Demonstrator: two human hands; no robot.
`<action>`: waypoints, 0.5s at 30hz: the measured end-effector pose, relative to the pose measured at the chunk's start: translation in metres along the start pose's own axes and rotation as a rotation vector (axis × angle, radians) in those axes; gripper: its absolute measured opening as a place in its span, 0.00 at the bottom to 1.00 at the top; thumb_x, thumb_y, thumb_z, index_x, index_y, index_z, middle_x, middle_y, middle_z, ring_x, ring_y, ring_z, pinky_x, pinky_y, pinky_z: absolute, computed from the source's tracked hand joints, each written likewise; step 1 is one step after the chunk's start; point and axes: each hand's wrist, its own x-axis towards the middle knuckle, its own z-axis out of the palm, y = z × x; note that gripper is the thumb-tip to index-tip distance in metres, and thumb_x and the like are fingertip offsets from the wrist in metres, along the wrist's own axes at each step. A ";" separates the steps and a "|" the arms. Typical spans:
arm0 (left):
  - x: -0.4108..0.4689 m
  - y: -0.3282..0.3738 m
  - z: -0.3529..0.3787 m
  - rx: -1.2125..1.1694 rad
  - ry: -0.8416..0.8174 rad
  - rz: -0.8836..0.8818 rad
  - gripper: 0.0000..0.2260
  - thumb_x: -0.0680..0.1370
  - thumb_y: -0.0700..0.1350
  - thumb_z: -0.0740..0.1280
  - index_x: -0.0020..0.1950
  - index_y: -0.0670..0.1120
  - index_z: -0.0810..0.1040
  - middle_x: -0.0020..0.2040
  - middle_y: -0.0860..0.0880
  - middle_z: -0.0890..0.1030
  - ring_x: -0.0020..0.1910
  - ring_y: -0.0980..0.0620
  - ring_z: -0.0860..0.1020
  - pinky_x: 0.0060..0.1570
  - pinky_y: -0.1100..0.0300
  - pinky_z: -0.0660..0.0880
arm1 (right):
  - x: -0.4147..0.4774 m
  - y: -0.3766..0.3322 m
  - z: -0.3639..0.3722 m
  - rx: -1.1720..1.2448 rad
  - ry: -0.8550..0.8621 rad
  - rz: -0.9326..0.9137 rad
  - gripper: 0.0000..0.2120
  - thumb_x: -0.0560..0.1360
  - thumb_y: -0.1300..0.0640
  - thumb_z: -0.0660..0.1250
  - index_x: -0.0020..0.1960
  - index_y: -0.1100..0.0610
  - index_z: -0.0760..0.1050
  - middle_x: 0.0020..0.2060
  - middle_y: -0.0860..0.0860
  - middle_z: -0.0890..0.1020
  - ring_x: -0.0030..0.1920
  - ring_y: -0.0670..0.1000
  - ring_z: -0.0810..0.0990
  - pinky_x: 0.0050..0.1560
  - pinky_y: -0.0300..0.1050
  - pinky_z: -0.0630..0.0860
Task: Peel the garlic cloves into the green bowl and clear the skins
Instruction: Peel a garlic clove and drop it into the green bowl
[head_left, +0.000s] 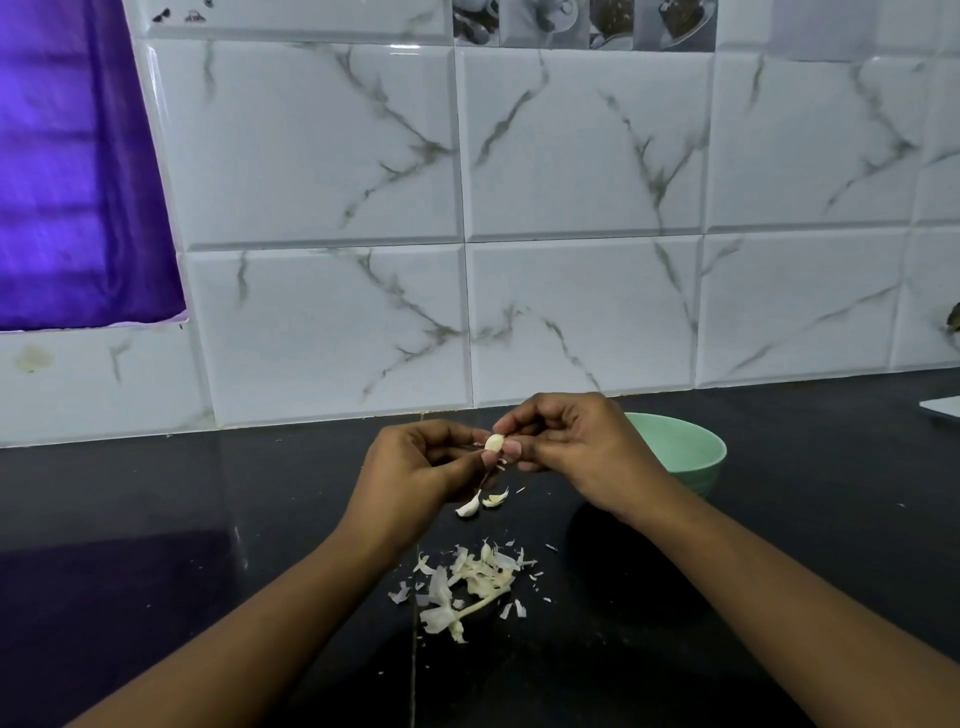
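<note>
Both hands pinch one garlic clove at their fingertips, just above the black countertop.

The left hand and right hand curl their fingers round the clove, thumbs meeting beneath it; it looks mostly bare. The green bowl stands just behind the right hand, near the countertop's back edge; its contents are hidden. Two pale pieces lie under the hands, clove or skin I cannot tell, and the heap of skins lies nearer the person. Best, I judge, to steady the clove with one hand, nip the loose skin with a thumbnail, and let it fall clear of the bowl.
</note>
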 end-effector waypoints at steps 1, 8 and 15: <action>0.000 0.000 0.000 -0.003 0.000 0.001 0.05 0.73 0.39 0.72 0.48 0.43 0.84 0.39 0.42 0.85 0.47 0.37 0.82 0.48 0.46 0.79 | 0.000 0.000 -0.001 0.033 -0.004 0.014 0.07 0.71 0.68 0.71 0.43 0.56 0.79 0.37 0.50 0.84 0.38 0.45 0.83 0.39 0.36 0.78; 0.000 0.001 -0.001 0.062 -0.007 0.010 0.05 0.73 0.39 0.72 0.47 0.44 0.85 0.37 0.44 0.85 0.44 0.37 0.83 0.50 0.41 0.78 | -0.001 0.002 0.000 0.102 0.025 0.082 0.06 0.72 0.68 0.70 0.44 0.58 0.79 0.36 0.54 0.83 0.36 0.45 0.82 0.36 0.36 0.79; -0.002 -0.001 0.001 0.323 0.077 0.133 0.04 0.72 0.44 0.75 0.46 0.48 0.85 0.32 0.54 0.84 0.33 0.59 0.82 0.35 0.65 0.78 | -0.001 0.001 0.002 0.171 0.033 0.132 0.07 0.71 0.69 0.70 0.47 0.60 0.78 0.34 0.54 0.83 0.35 0.47 0.83 0.34 0.36 0.79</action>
